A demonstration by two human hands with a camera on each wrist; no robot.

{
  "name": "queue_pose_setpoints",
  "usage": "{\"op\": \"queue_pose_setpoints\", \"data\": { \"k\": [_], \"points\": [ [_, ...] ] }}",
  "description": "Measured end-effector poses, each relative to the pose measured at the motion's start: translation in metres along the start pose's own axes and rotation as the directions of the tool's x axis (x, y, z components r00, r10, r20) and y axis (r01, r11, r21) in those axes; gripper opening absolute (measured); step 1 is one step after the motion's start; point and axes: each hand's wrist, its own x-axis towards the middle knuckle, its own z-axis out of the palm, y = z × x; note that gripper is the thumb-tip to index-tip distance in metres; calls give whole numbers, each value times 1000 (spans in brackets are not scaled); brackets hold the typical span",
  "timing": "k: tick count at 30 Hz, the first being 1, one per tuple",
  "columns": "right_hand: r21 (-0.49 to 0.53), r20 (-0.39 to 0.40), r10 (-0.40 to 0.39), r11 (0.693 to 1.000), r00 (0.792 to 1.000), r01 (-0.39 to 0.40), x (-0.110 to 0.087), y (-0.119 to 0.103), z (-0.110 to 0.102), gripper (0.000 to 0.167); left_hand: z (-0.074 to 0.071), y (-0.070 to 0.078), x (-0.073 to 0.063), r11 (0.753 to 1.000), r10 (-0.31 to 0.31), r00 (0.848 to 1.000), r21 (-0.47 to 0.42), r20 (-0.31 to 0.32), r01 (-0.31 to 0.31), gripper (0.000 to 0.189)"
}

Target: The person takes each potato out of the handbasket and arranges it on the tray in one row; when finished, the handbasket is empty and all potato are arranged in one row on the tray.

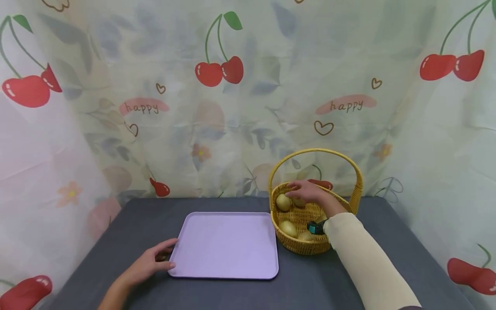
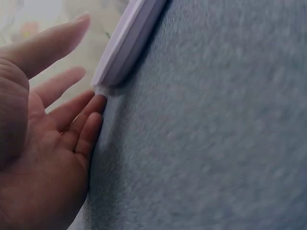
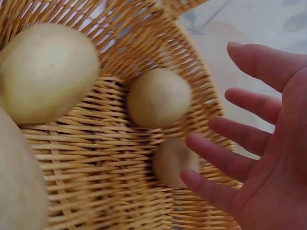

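Observation:
A yellow wicker basket with a tall handle stands on the right of the table and holds several pale yellow potatoes. Over its far part reaches my right hand, holding nothing. In the right wrist view the fingers are spread, close to a small potato, with another potato beside it. Larger potatoes lie on the left of that view. A flat lilac tray lies left of the basket with nothing on it. At its left edge is my left hand, thumb and fingers apart; whether they touch the rim I cannot tell.
The dark grey tablecloth covers the table. A printed curtain with cherries hangs behind and on both sides. The basket's arched handle rises above the right hand. A dark band sits at the right wrist.

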Motion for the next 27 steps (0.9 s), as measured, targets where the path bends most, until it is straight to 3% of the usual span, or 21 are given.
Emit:
{"op": "queue_pose_setpoints", "data": {
  "k": [4,11,18,27],
  "points": [
    [-138,-44,-21,990,999,14,9,4,13,55,-1,0,2,999,-32,999,12,39,32,75],
    [-278,-29,-3,961,1000,-6,15,-5,28,55,-1,0,2,998,-38,998,47,54,36,78],
    [-309,11,50,950,999,-44,17,-6,33,48,1,-1,2,998,-40,998,50,46,37,77],
    [-378,96,66,925,993,-25,18,-2,33,46,-2,-2,0,996,-24,999,86,30,22,77]
  ]
}}
